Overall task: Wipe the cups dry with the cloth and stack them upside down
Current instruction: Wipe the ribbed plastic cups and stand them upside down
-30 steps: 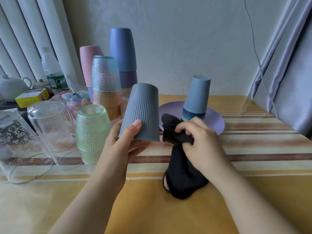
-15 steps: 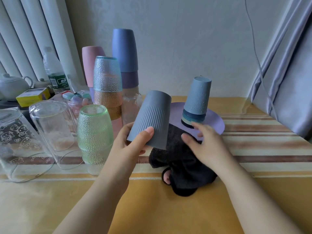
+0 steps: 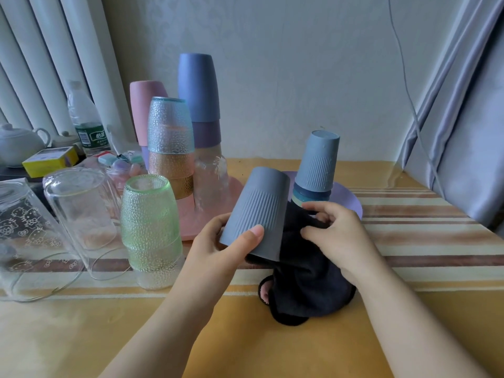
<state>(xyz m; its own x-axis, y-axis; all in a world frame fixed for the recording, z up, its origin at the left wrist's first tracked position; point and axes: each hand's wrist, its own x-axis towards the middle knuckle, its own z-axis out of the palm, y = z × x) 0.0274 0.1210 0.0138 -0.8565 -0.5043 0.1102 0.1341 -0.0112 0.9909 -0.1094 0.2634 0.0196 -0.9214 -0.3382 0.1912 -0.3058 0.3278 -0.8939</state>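
Left hand (image 3: pixel 218 246) grip clamped round grey ribbed cup (image 3: pixel 259 211), tilted mouth-down above the desk (image 3: pixel 272 350); right hand (image 3: pixel 338 236) pinches black cloth (image 3: pixel 308 285) at its mouth. Risk: the tilted cup slipping, or an elbow toppling the stacked cups (image 3: pixel 316 165) just behind.

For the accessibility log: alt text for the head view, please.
The left hand holds a tilted grey ribbed cup while the right hand pinches a black cloth beside it. Behind, ribbed cups stand stacked upside down on a purple plate.
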